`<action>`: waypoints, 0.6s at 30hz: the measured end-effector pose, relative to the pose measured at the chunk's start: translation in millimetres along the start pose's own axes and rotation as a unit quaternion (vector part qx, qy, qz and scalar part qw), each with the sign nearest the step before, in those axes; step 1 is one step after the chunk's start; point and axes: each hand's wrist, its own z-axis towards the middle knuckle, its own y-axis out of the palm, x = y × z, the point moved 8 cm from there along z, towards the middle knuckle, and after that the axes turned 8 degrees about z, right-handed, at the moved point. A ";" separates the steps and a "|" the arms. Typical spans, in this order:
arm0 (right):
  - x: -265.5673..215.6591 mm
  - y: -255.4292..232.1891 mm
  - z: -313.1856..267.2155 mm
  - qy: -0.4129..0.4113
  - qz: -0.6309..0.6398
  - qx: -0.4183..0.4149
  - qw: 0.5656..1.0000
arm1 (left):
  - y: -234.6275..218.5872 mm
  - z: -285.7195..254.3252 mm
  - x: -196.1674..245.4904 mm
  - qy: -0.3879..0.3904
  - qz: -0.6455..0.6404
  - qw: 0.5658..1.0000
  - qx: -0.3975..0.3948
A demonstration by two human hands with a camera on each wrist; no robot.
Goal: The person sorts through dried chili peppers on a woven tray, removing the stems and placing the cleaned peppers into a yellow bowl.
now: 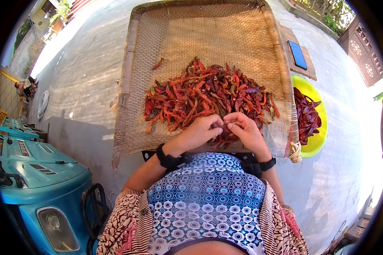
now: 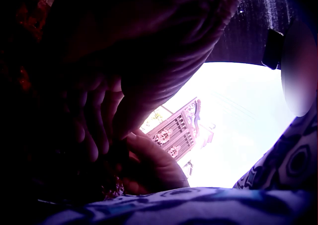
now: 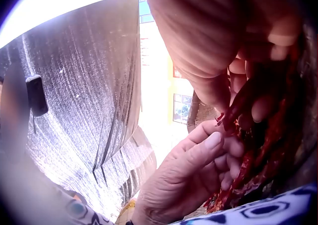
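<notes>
Dried red peppers (image 1: 200, 93) lie heaped on the near half of a woven tray (image 1: 191, 34). Both hands meet at the heap's near edge. In the right wrist view the right hand (image 3: 213, 41) pinches a dark red pepper (image 3: 243, 100) between thumb and fingers. The left hand (image 3: 184, 178), palm up with curled fingers, holds thumb and forefinger together at that pepper's tip. From the head, the left hand (image 1: 204, 131) and right hand (image 1: 244, 129) nearly touch, the pepper mostly hidden. The left wrist view is very dark.
Right of the tray stands a yellow-green basin (image 1: 321, 123) with dark red peppers (image 1: 306, 117). A blue phone (image 1: 297, 55) lies on cardboard (image 1: 306, 70) beyond it. A teal vehicle (image 1: 42, 170) is at the left, and a person (image 1: 25, 87) sits far left.
</notes>
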 end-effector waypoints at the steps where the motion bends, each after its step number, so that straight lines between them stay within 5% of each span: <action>1: 0.3 -0.1 0.1 0.005 0.005 0.001 1.000 | -0.1 0.0 0.4 0.001 0.006 1.000 0.001; 18: 12.1 -15.2 5.3 0.026 0.100 0.035 0.994 | -3.1 -0.9 1.0 -0.021 0.020 1.000 0.005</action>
